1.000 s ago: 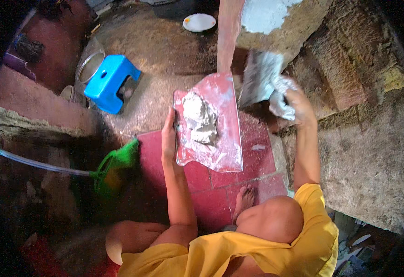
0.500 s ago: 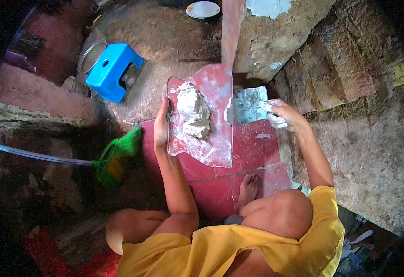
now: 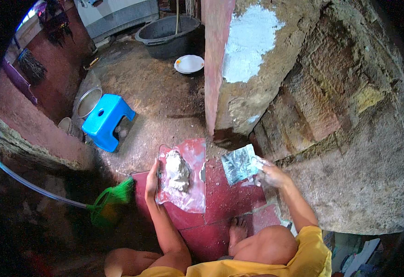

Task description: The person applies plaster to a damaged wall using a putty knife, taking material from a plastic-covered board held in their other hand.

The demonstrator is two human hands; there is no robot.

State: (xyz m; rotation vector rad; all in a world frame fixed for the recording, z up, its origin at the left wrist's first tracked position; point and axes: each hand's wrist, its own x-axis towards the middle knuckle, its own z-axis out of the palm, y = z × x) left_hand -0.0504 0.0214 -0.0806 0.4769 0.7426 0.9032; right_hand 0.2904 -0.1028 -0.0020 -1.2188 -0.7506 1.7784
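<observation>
My left hand [image 3: 151, 182] grips the left edge of a clear, jagged-edged glass pane [image 3: 196, 157], held roughly level above the red floor tiles. A lumpy mound of white putty [image 3: 178, 171] rests on it, with smears around the mound. My right hand [image 3: 271, 175], its fingers coated in white, pinches a small rectangular pale-green plate [image 3: 239, 165], possibly glass. Streaks of putty cover that plate, which hangs tilted to the right of the pane, apart from it. Ahead, a white putty patch [image 3: 250, 44] spreads over the rough wall.
A blue plastic stool [image 3: 107, 121] stands ahead left beside a round sieve-like pan [image 3: 89, 102]. Farther off are a white plate [image 3: 189, 64] and a dark basin [image 3: 169, 39]. A green broom [image 3: 112, 201] lies at left. The rough wall [image 3: 345, 184] closes in on the right.
The view has tilted up, bringing the wall patch and basin into sight. The small plate has moved away from the pane's edge and turned. Both hands keep their hold.
</observation>
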